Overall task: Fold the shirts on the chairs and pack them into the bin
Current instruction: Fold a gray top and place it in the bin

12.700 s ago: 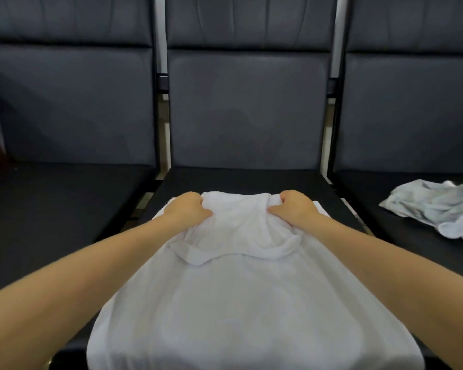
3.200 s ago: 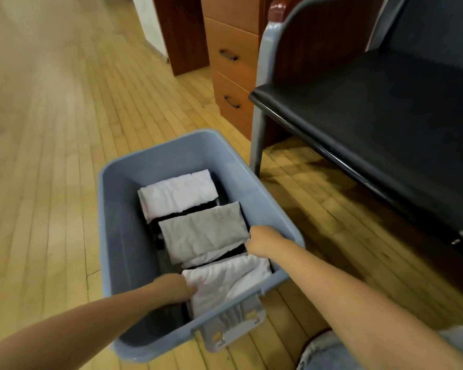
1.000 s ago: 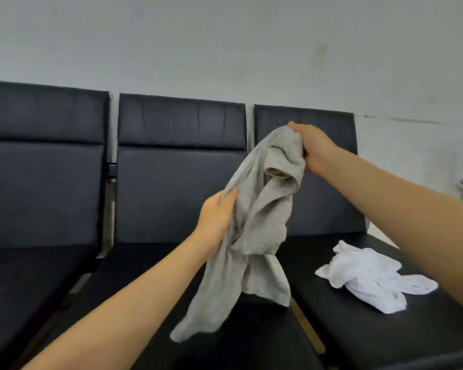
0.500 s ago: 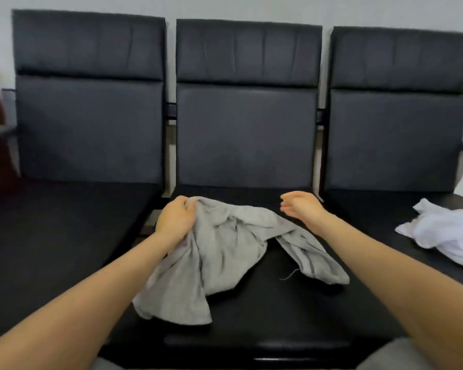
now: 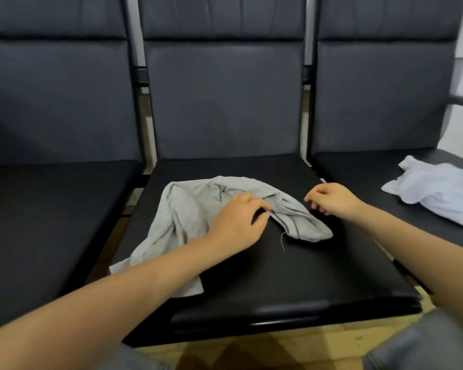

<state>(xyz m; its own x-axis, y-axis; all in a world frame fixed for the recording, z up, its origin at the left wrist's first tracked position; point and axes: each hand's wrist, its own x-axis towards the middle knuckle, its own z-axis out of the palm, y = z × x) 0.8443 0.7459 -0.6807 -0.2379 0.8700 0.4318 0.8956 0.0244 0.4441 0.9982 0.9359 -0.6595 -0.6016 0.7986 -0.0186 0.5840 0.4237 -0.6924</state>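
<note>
Both hands are out over the middle seat of a row of three black chairs joined like a bench. Left hand lies on top of the grey shirt, its thumb and forefinger closed together in a pinch on a fold of the cloth where a rolled part of the shirt runs off to the right. Right hand hovers just beside that rolled end, near the right edge of the seat, with its fingers loosely curled downward; it has nothing in it and does not touch the cloth. The grey shirt is crumpled, not folded. It lies on the left and back part of the middle seat, with one end trailing over the seat's left edge toward the front and the other end bunched in a thick twist near the seat's centre. A loose thread hangs from that twisted end onto the black cushion. On the right seat, well apart from the grey one, a white shirt sits in a rumpled heap close to the seat's right side. The left seat shows only black cushion. Below the front edge of the seats a strip of wooden floor is visible, along with the person's grey-clad knees.
</note>
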